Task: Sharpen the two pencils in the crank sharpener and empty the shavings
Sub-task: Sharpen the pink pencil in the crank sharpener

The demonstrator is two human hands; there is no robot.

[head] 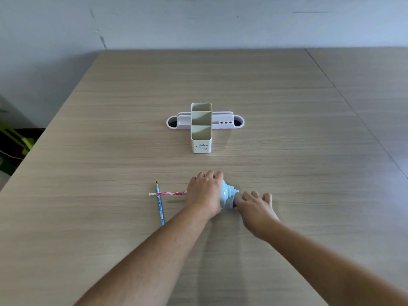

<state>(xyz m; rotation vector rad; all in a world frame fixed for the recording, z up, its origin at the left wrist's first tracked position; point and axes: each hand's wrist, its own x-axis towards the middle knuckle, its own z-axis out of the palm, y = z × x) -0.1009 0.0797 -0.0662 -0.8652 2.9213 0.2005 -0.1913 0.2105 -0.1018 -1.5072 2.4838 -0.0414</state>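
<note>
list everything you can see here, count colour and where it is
crank sharpener: 1, light blue, near centre of table, under the left hand
pink pencil: 1, pink patterned, lying sideways, running into the sharpener
blue pencil: 1, blue patterned, left of sharpener, crossing the pink one
pen holder: 1, cream, mid table
tray: 1, pale pink, behind holder
table: 1, light wood
left hand: 1, on sharpener
right hand: 1, at the crank

bright, even daylight | soft faint shadows | slight blur | wide-angle bowed edges
</note>
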